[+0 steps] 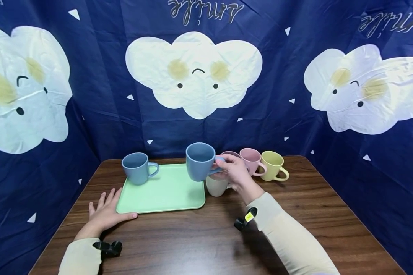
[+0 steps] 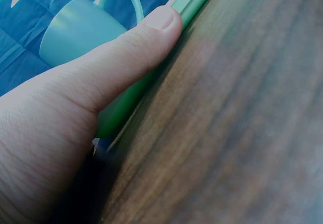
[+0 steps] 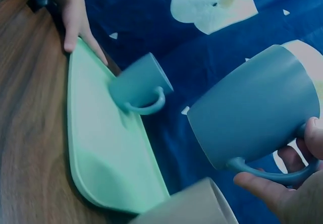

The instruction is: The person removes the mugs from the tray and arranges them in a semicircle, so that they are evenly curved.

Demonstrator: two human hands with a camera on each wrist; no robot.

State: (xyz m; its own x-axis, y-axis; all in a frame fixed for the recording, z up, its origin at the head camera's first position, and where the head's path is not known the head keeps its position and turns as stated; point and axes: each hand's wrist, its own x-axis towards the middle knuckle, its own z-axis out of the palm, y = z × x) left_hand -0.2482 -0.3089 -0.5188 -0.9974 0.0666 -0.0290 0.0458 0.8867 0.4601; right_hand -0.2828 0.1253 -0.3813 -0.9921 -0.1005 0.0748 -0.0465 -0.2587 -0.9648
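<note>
My right hand [image 1: 235,172] pinches the handle of a blue mug [image 1: 200,162], which hangs upright above the right part of a light green tray [image 1: 161,191]. In the right wrist view the thumb and fingers close round that handle. Another blue mug [image 1: 136,169] stands on the tray's far left part, its handle turned right. My left hand [image 1: 104,214] rests at the tray's near left corner, fingers spread along the left edge and thumb [image 2: 146,37] along the front edge. A white mug [image 1: 216,186] stands just right of the tray, partly hidden by the held mug and right hand.
On the far right of the wooden table [image 1: 206,244] stand a pink mug [image 1: 251,158] and a yellow mug [image 1: 271,166], handles toward the right. Another pinkish mug [image 1: 230,153] is mostly hidden behind my right hand. Blue cloth [image 1: 278,126] with cloud prints hangs round the table.
</note>
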